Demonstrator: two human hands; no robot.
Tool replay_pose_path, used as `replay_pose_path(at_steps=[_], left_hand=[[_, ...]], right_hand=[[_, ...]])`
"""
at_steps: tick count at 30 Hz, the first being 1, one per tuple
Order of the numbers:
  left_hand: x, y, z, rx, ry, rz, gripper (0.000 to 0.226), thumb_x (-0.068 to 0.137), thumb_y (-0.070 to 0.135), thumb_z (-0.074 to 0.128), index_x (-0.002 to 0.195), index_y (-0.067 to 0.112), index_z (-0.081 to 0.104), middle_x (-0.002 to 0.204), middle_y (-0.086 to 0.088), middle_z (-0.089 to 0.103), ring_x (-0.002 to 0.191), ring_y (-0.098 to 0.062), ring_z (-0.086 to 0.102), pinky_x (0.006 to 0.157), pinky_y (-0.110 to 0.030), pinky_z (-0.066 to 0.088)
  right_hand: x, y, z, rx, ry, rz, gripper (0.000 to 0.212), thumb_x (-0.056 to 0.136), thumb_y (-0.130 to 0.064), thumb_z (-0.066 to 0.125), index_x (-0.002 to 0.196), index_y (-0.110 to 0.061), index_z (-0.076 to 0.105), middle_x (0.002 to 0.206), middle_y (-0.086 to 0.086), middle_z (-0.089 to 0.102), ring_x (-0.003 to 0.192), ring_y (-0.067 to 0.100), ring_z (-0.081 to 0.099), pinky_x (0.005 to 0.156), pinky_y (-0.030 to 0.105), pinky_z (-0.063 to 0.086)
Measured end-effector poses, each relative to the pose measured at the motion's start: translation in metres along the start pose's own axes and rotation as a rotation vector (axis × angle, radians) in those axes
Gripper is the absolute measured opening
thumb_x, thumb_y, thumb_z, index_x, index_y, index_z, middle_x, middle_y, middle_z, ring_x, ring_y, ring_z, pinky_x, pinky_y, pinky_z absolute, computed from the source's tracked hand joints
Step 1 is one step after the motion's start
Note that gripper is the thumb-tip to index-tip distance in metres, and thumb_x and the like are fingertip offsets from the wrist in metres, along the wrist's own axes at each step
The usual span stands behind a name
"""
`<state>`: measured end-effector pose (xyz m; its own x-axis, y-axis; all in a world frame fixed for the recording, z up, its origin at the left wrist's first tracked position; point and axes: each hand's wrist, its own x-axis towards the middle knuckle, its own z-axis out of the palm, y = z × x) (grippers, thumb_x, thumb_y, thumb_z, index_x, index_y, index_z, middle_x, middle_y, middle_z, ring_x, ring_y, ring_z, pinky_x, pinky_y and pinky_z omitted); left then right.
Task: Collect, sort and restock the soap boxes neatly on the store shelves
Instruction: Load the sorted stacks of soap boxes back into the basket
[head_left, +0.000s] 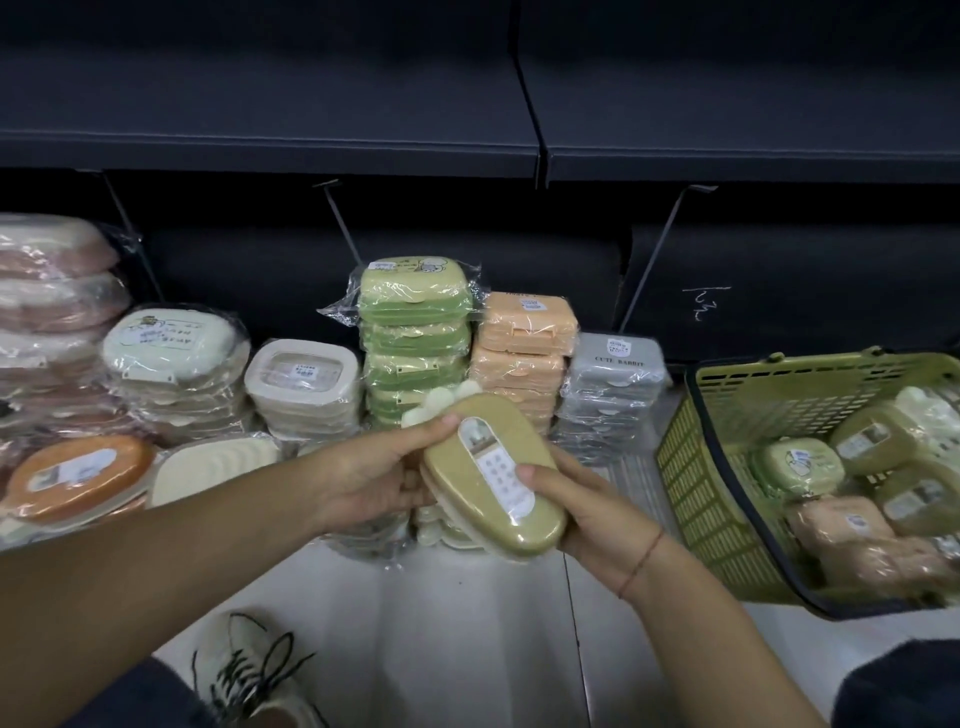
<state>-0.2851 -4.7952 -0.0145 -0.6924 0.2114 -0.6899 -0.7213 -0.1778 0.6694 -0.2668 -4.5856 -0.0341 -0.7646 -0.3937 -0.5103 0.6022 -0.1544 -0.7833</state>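
One white bottom shelf (493, 587) carries stacks of wrapped soap boxes (415, 338), with a green basket (691, 467) of more boxes at its right. Left hand (363, 473) and right hand (587, 514) grip an olive soap box (488, 467) by its ends, just before the stacks.

Noted below me: white floor (467, 634), glossy, one dark seam running toward the frame's bottom edge. My pale sneaker (254, 670) (dark laces) stands on it at lower left. Dark trouser knee (904, 686) fills the lower right corner
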Motion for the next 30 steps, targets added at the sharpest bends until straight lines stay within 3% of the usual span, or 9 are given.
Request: replay_pose_path(at_steps=[2,4,7,12,16,19,22,25,30], left_hand=[[0.002,-0.001,0.0,-0.014,0.059,0.03,0.046,0.068,0.033,0.073,0.11,0.014,0.066,0.091,-0.002,0.075,0.079,-0.013,0.07,0.075,-0.029,0.057],[0.004,-0.004,0.002,-0.073,0.117,0.074,0.052,0.066,0.029,0.075,0.114,0.01,0.065,0.094,-0.004,0.075,0.087,-0.016,0.069,0.089,-0.034,0.054],[0.005,-0.009,0.0,-0.055,0.167,0.115,0.049,0.071,0.029,0.075,0.113,0.008,0.064,0.1,-0.007,0.075,0.093,-0.019,0.07,0.087,-0.032,0.054],[0.015,-0.026,-0.047,0.996,0.606,0.43,0.038,0.093,0.039,0.061,0.123,0.017,0.056,0.124,-0.001,0.055,0.12,-0.021,0.051,0.101,-0.035,0.039],[0.026,-0.051,-0.086,1.502,0.442,0.171,0.082,0.086,0.074,0.03,0.153,0.026,0.027,0.159,-0.003,0.022,0.147,-0.025,0.015,0.119,-0.04,0.01],[0.026,-0.063,-0.088,1.612,0.356,0.051,0.077,0.095,0.069,0.029,0.157,0.029,0.007,0.164,-0.003,-0.006,0.15,-0.024,-0.013,0.118,-0.038,-0.008],[0.023,-0.06,-0.084,1.609,0.355,0.047,0.076,0.096,0.063,0.032,0.157,0.028,0.002,0.164,-0.004,-0.011,0.149,-0.024,-0.016,0.118,-0.037,-0.01],[0.022,-0.058,-0.082,1.586,0.338,0.029,0.076,0.097,0.062,0.034,0.157,0.028,0.001,0.163,-0.004,-0.013,0.149,-0.024,-0.017,0.118,-0.037,-0.009],[0.023,-0.058,-0.082,1.584,0.33,0.031,0.078,0.096,0.061,0.035,0.157,0.028,-0.001,0.163,-0.004,-0.014,0.149,-0.023,-0.018,0.118,-0.036,-0.007]], right_hand=[[0.005,0.003,0.0,0.171,0.085,-0.008,0.064,0.072,-0.023,0.081,0.131,-0.016,0.056,0.11,0.005,0.072,0.094,0.018,0.07,0.074,0.032,0.057],[0.008,0.011,0.008,0.313,0.134,0.031,0.056,0.07,-0.025,0.073,0.123,-0.014,0.059,0.098,0.005,0.074,0.081,0.018,0.071,0.071,0.033,0.057],[0.017,0.023,0.016,0.416,0.205,0.077,0.046,0.067,-0.023,0.074,0.11,-0.011,0.064,0.092,0.007,0.073,0.075,0.02,0.068,0.063,0.027,0.058],[0.048,0.016,-0.021,0.333,0.451,0.002,0.024,0.087,-0.031,0.068,0.105,-0.017,0.062,0.091,0.003,0.064,0.07,0.013,0.055,0.05,0.02,0.047],[0.068,0.012,-0.042,0.15,0.424,0.052,0.022,0.088,-0.031,0.067,0.107,-0.02,0.062,0.091,0.002,0.062,0.072,0.013,0.052,0.057,0.023,0.045],[0.081,0.017,-0.045,0.005,0.444,0.03,0.037,0.09,-0.028,0.067,0.123,-0.017,0.057,0.103,0.004,0.063,0.081,0.016,0.057,0.06,0.026,0.049],[0.099,0.03,-0.05,-0.196,0.512,-0.029,0.052,0.087,-0.032,0.071,0.133,-0.019,0.051,0.12,0.002,0.056,0.1,0.019,0.057,0.069,0.029,0.053],[0.112,0.043,-0.055,-0.358,0.561,-0.018,0.074,0.076,-0.047,0.077,0.139,-0.023,0.048,0.137,0.005,0.049,0.121,0.025,0.051,0.102,0.045,0.046],[0.117,0.048,-0.055,-0.396,0.563,-0.028,0.064,0.081,-0.051,0.069,0.136,-0.024,0.049,0.136,0.007,0.049,0.12,0.026,0.05,0.106,0.044,0.041]])
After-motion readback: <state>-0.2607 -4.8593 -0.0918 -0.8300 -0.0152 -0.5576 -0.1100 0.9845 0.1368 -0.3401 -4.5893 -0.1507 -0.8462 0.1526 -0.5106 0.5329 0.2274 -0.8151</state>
